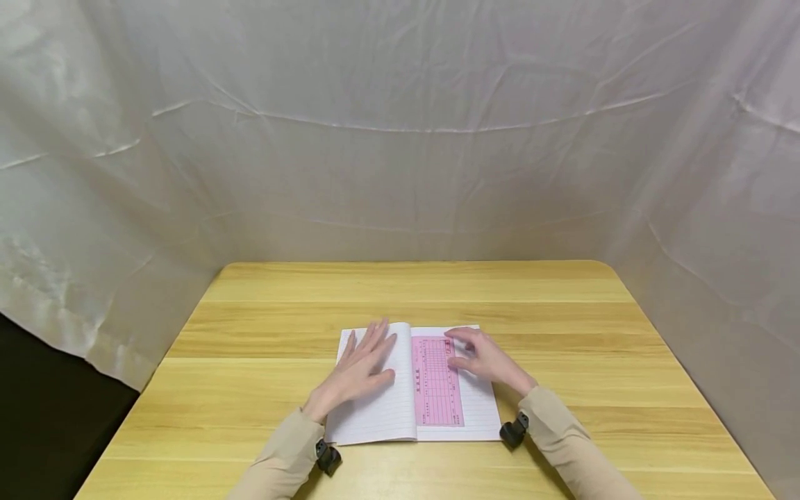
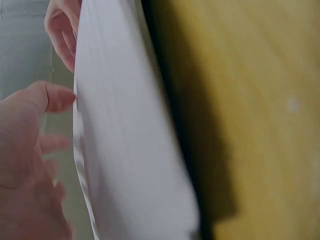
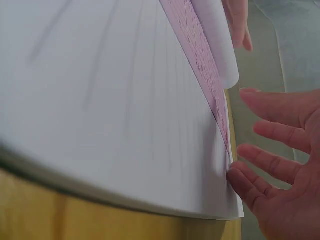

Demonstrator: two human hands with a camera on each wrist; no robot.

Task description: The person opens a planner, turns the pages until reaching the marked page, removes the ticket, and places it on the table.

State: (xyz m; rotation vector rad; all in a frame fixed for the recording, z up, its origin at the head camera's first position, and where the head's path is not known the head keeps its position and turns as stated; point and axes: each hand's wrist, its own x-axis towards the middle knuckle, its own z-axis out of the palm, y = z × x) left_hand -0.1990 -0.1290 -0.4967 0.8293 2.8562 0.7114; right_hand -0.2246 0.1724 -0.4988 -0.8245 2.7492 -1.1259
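An open notebook with lined white pages lies on the table, its spine running away from me. On its right page, close to the fold, rests a pink printed form slip with a table grid and dark characters. My left hand is spread over the left page, fingers extended. Over the top right part of the slip is my right hand, thumb and fingers loosely bent and apart. In the right wrist view the right fingers hold nothing and stand by the page's edge; whether they touch the paper I cannot tell.
The notebook lies near the front middle of a wood-grain table. Pale hanging sheeting encloses the back and both sides. Each wrist carries a small black camera. A dark area shows beyond the table at the left.
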